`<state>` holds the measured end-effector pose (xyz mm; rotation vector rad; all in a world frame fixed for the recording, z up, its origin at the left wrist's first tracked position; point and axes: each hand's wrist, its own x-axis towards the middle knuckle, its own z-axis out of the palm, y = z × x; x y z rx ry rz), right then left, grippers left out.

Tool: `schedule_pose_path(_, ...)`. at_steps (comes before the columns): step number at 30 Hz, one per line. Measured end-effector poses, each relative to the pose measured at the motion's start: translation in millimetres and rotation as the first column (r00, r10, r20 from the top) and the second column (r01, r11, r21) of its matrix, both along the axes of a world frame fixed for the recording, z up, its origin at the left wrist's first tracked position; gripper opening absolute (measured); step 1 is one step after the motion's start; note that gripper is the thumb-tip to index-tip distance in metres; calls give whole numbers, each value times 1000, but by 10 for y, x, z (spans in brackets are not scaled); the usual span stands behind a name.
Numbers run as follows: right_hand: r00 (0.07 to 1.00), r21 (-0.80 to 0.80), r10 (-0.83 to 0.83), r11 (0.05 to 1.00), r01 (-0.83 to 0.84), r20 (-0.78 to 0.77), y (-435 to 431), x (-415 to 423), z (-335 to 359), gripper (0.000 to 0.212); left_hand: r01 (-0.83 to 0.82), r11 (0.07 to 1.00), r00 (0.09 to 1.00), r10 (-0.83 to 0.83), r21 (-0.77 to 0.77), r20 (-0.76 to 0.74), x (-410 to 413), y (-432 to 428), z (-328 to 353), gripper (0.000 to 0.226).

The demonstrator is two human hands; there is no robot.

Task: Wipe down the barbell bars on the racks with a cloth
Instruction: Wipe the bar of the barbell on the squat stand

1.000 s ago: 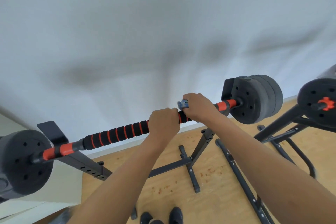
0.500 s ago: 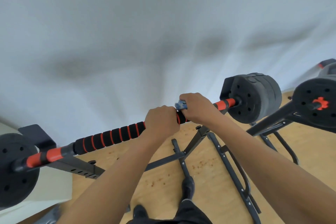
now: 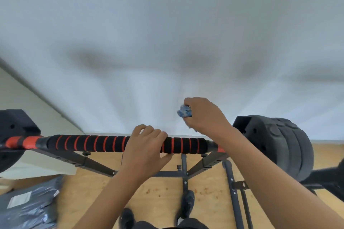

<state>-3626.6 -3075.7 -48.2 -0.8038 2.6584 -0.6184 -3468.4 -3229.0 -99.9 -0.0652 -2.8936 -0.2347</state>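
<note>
Lifted clear of the bar since a moment ago, the right hand [image 3: 202, 115] now sits just above it at centre right of the frame, fingers curled tight round a crumpled blue cloth [image 3: 184, 113]. The left hand [image 3: 145, 147] still curls its fingers over the black foam-padded barbell bar [image 3: 89, 144] with red rings, which lies across the black steel rack [image 3: 83, 161] in the lower half.
</note>
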Motion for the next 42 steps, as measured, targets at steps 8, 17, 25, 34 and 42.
schedule_pose_path(8, 983, -124, 144, 984, -130, 110, 166, 301, 94, 28, -233, 972, 971, 234, 26, -56, 116, 326, -63, 39)
schedule_pose_path(17, 981, 66, 150, 987, -143, -120, 211, 742, 16, 15, -113, 987, 994, 113, -117, -5, -128, 130, -130, 38)
schedule_pose_path(25, 977, 102, 91, 992, -72, -192, 190, 893, 90, 10, -7, 999, 781, -28, 54, 624, -650, -100, 336, 27)
schedule_pose_path(34, 986, 41, -78, 996, 85, -149, 26, 768, 36, 25, 29, 986, 990, -6, -165, 138, -347, 94, 60, 29)
schedule_pose_path(42, 993, 49, -63, 996, 68, -103, 14, 763, 31, 27, 78, 992, 919, -33, -99, 393, -597, 23, 172, 32)
